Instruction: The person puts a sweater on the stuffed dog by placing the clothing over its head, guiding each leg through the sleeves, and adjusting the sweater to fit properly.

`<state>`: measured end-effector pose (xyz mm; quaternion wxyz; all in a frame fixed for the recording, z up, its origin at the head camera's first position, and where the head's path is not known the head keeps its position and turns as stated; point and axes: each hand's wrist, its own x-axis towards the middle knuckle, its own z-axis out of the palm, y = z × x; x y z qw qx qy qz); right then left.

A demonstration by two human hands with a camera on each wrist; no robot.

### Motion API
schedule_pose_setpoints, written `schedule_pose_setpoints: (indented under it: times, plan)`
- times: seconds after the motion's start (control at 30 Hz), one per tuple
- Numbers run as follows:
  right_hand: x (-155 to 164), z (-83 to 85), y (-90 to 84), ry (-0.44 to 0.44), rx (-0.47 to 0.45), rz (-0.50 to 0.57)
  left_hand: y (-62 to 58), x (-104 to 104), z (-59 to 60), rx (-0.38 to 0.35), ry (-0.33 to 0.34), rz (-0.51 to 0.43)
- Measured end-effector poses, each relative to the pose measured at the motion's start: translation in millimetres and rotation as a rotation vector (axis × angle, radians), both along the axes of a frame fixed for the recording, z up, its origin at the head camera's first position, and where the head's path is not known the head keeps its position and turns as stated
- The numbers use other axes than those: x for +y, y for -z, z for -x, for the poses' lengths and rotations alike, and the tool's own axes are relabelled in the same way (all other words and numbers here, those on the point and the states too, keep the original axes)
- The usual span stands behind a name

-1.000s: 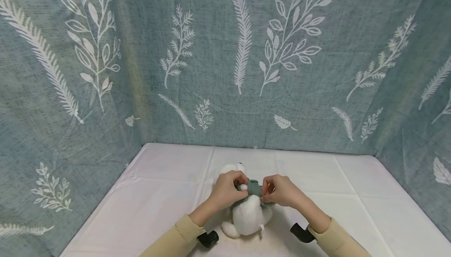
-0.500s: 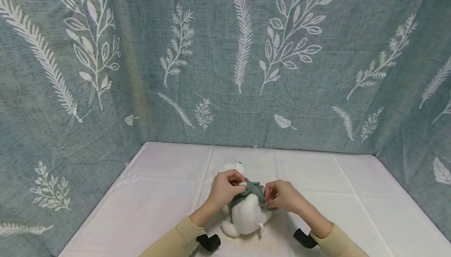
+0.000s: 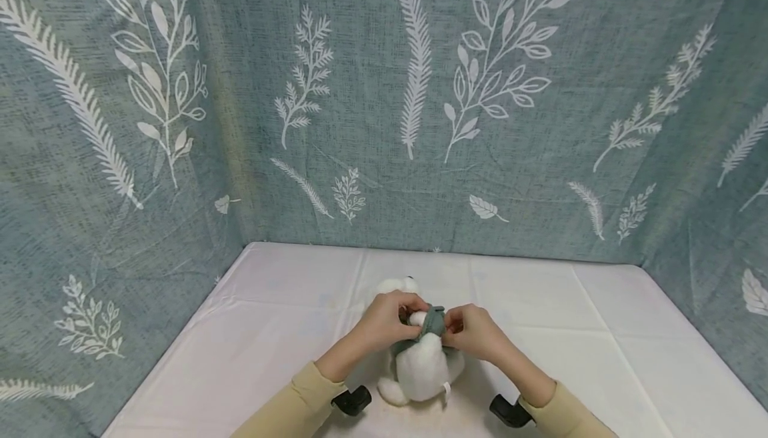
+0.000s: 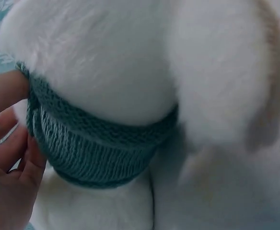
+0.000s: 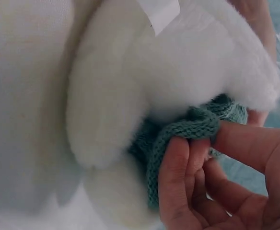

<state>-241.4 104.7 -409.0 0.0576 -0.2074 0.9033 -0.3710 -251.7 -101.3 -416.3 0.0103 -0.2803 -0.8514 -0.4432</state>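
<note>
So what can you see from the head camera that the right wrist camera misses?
Only the head view shows the whole scene: both hands, left hand and right hand, at the plush toy on the white table, with leaf-print curtains behind. Only the right wrist view shows the grip up close: fingers and thumb pinching a fold of the green knitted garment, and a white tag on the fur. Both show the toy, the garment and the right hand.

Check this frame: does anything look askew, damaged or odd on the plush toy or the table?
Only the green knit garment looks askew: it is bunched around the white plush toy, pinched by left hand and right hand. No damage or spill visible.
</note>
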Motion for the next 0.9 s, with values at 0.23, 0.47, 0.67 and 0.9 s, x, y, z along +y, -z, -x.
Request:
schedule_pose_setpoints:
  times: [0.23, 0.47, 0.67, 0.9]
  plan:
    - [4, 3.3, 1.8, -0.038, -0.051, -0.038, 14.4, 1, 2.7, 0.061, -0.062, -0.090]
    - [10, 3.0, 4.6, -0.069, -0.128, -0.017, 26.2, 0, 4.5, -0.123, -0.110, -0.380]
    - [12, 0.4, 5.1, -0.110, -0.083, -0.034, 24.2, -2, 4.7, -0.184, -0.107, -0.447]
    - [9, -1.3, -0.8, -0.187, 0.021, -0.075, 2.0, -4, -0.9, -0.045, -0.010, -0.048]
